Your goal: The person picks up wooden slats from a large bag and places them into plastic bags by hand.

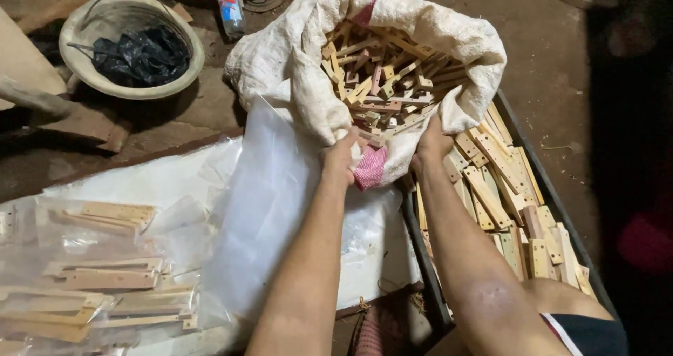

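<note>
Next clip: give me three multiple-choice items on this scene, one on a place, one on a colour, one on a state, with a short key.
1. Where does the round pale basin holding crumpled black plastic sit?
A. upper left, on the floor
B. inside the dark tray
C. on the clear plastic sheet

2. What colour is the patch on the white woven sack below its mouth?
A. blue
B. pink
C. green

3. How do the left hand and right hand stand?
A. both grip the sack's rim
B. both hang free
C. one holds the bottle

Key: 1 A, the basin lies on bare ground at upper left; 2 B, the patch is pink; 3 A, both hands clutch the rim over drilled wooden strips.
</note>
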